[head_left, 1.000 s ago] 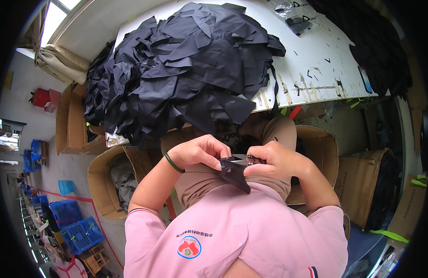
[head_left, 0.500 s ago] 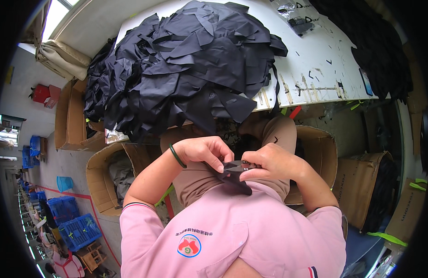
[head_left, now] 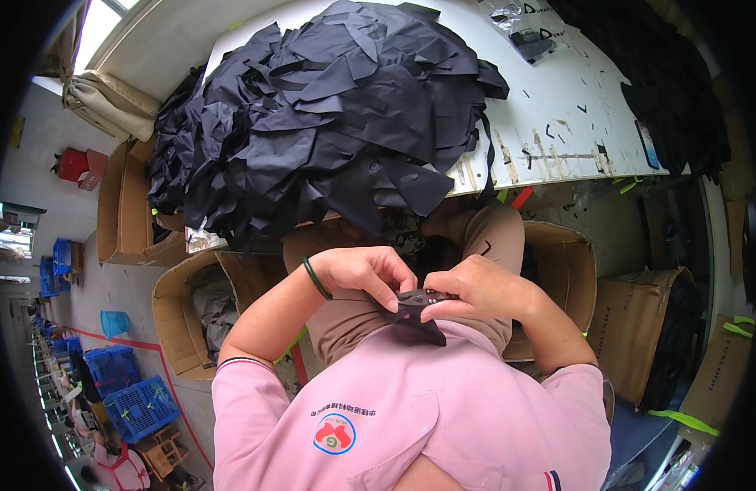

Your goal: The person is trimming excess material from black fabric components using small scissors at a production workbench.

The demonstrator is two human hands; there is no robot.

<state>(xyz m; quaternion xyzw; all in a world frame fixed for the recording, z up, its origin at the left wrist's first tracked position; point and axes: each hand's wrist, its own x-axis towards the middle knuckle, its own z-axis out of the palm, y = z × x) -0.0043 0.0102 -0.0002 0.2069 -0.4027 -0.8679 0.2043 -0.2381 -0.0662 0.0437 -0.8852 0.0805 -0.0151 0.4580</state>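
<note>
Over my lap, my left hand (head_left: pixel 363 272) pinches the edge of a small black fabric piece (head_left: pixel 421 331) between thumb and fingers. My right hand (head_left: pixel 486 288) is closed around a small dark hand tool (head_left: pixel 440 298) that looks like snips, its shape largely hidden by the fingers. The tool's tip meets the fabric beside my left fingertips. One corner of the fabric hangs down against my pink shirt. Ahead of my hands, a large heap of cut black fabric pieces (head_left: pixel 329 123) lies on the white table (head_left: pixel 591 123).
Black scraps, a clear plastic bag (head_left: pixel 525 37) and a phone (head_left: pixel 646 146) lie on the table's right part. More black fabric (head_left: pixel 681 98) hangs over its far right. Open cardboard boxes (head_left: pixel 175 315) stand on both sides of my legs. Blue crates (head_left: pixel 141 409) sit at left.
Both hands have shifted very slightly, and the tool's tip has turned a little against the fabric. Both grips stay the same.
</note>
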